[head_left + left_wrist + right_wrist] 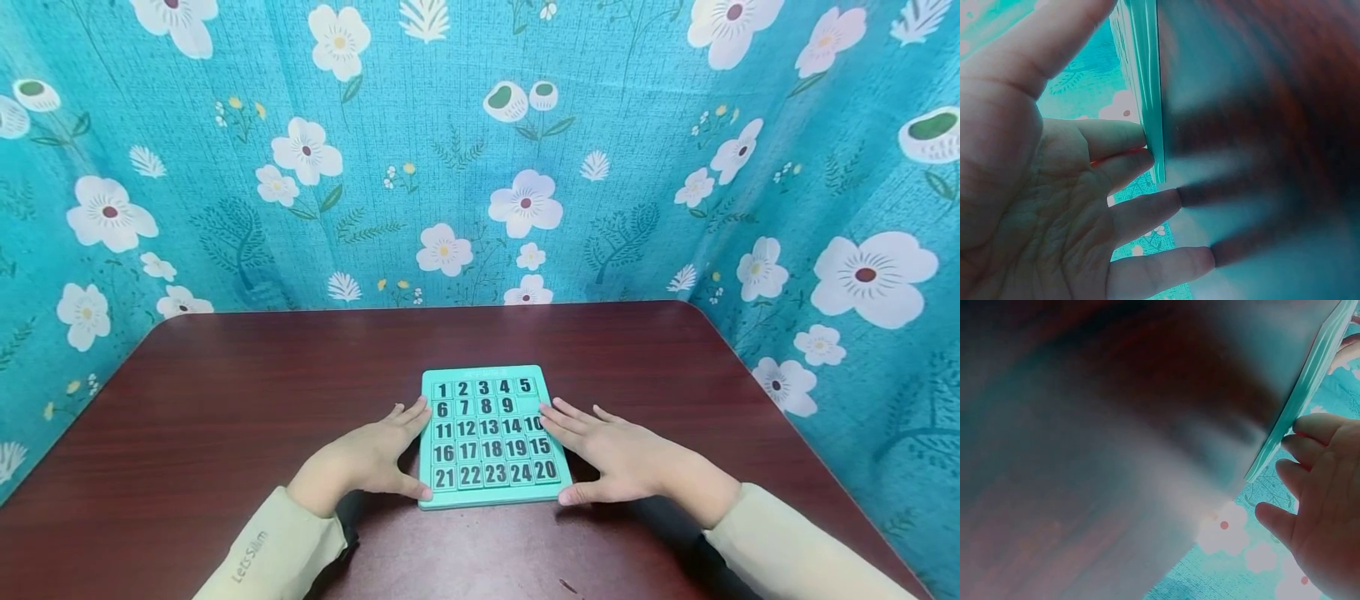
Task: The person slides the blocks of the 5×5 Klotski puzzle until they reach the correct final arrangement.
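Note:
A turquoise sliding number puzzle lies flat on the table, its tiles bearing dark numerals. A gap shows at the right end of the second row, below tile "5" and above tile "10". My left hand rests along the puzzle's left side, fingers extended, thumb at the near corner. On the opposite side my right hand lies with spread fingers at the frame and its thumb at the near right corner. The left wrist view shows fingertips against the puzzle's side wall; the right wrist view shows likewise.
The dark red-brown table has a rounded far right corner. Behind it and along the sides hangs a turquoise flowered curtain. A small dark mark is on the tabletop near the front.

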The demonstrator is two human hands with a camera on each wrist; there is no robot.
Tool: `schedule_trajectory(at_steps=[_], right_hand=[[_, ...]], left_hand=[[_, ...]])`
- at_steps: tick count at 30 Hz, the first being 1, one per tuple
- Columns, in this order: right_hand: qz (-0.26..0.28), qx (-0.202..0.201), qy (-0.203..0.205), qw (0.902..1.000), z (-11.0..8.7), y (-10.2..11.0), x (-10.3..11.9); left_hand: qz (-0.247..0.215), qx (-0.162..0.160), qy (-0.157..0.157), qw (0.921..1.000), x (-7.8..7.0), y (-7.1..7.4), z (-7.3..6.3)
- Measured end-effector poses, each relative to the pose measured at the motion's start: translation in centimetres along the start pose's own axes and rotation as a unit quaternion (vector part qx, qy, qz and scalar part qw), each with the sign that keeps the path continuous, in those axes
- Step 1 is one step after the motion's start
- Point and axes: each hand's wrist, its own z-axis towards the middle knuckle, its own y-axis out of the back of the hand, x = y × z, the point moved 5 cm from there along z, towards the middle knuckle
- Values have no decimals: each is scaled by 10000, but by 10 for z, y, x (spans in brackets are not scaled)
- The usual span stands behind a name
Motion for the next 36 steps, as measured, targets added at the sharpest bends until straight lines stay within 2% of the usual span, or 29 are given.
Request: schedule_trajectory(at_steps=[8, 27, 30, 36], right_hand=[[23, 37, -16, 10000, 1, 0, 1], [-54, 147, -209, 9997, 21, 2, -17], [-54, 54, -197, 9998, 19, 3, -16], [-140, -397, 44, 9991, 5, 11, -9]], left_hand=[[-54, -4, 6, 10000, 0, -1, -1], [-29, -18, -20, 10000, -2, 0, -2], [-30, -4, 1, 10000, -2, 0, -2], [-96, -2, 32, 9999, -2, 2, -2]])
